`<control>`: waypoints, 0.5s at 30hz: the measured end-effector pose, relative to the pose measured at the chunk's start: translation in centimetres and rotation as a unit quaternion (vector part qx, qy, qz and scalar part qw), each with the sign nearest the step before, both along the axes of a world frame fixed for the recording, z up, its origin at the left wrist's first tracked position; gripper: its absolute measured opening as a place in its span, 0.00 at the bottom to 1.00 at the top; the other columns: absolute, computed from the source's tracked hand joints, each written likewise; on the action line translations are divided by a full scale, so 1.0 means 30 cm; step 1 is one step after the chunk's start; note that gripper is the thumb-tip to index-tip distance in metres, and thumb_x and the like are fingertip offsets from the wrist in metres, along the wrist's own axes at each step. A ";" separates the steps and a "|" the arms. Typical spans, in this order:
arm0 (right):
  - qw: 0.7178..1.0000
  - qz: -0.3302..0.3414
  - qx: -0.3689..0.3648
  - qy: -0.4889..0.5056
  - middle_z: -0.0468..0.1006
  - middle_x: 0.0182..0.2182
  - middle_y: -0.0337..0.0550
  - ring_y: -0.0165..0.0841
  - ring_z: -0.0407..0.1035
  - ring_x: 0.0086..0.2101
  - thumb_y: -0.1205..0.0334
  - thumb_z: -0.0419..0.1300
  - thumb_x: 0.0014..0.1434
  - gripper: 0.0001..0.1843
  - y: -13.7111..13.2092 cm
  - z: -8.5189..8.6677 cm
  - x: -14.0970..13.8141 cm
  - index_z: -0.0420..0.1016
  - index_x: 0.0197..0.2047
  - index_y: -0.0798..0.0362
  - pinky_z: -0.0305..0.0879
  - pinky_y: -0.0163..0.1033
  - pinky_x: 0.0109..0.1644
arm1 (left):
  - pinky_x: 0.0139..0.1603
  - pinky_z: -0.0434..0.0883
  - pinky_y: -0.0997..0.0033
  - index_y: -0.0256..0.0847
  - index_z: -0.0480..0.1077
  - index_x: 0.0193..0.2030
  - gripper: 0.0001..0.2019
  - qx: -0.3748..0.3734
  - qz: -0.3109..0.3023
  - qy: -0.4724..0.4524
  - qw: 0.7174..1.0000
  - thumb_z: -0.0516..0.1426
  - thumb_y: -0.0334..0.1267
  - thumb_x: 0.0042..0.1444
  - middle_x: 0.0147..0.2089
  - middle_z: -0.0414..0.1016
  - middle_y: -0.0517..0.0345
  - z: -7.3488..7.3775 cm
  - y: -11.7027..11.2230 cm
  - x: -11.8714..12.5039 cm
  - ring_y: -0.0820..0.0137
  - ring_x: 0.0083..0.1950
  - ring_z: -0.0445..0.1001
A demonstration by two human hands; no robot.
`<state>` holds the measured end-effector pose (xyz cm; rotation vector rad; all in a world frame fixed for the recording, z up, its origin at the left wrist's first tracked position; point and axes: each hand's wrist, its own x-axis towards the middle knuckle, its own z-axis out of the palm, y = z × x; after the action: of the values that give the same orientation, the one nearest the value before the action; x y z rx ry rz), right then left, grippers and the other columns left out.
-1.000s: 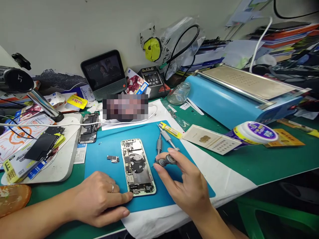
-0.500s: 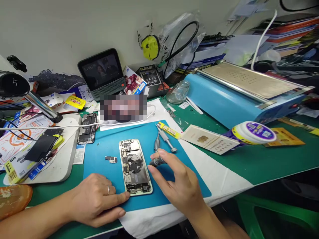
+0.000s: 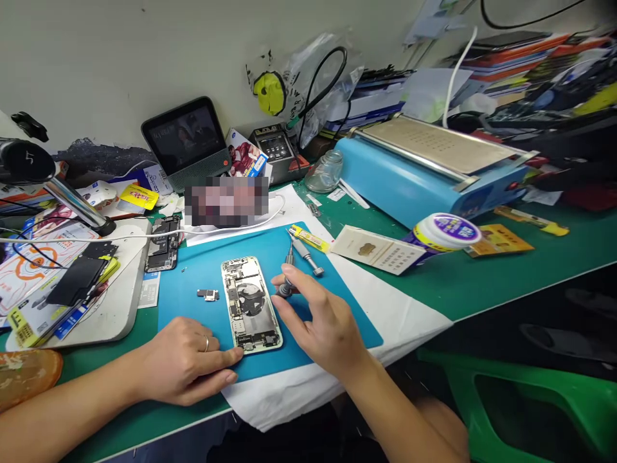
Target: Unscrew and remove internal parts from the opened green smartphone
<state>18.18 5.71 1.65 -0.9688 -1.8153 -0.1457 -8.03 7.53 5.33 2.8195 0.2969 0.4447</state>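
Note:
An opened phone (image 3: pixel 251 305), its inner parts exposed, lies on a blue mat (image 3: pixel 186 308). My left hand (image 3: pixel 186 363) rests at its near left corner, index fingertip touching the frame, thumb stretched out and the other fingers curled. Just right of the phone, my right hand (image 3: pixel 328 318) pinches a grey ringed screwdriver (image 3: pixel 285 289) between thumb and fingers; its tip cannot be made out. Beyond these fingers lie another screwdriver (image 3: pixel 290 256) and a silver-grey screwdriver (image 3: pixel 307 256). Left of the phone sits a small circuit part (image 3: pixel 208 295).
A second opened phone (image 3: pixel 162 244) lies beside a white board (image 3: pixel 126 308) piled with packets. At the right are a card with an apple logo (image 3: pixel 373 249), a white-lidded tub (image 3: pixel 447 231) and a blue machine (image 3: pixel 395 183). A white cable (image 3: pixel 202 231) crosses behind the mat.
The whole view has swung right, so the bench appears further left. The screwdriver in my right hand has changed its tilt. My left fingertip stays at the phone's corner.

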 end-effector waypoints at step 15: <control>1.000 0.007 -0.016 -0.003 0.85 0.45 0.52 0.39 0.83 0.43 0.74 0.61 0.69 0.41 -0.015 -0.005 -0.003 0.49 0.79 0.53 0.85 0.41 0.41 | 0.22 0.59 0.63 0.32 0.77 0.51 0.19 -0.001 0.023 -0.015 1.000 0.48 0.42 0.75 0.23 0.72 0.61 -0.008 -0.024 0.012 0.69 0.21 0.69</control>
<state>18.08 5.26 1.50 -0.9791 -1.8339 -0.1101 -7.68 6.82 5.07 2.8072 0.3558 0.4961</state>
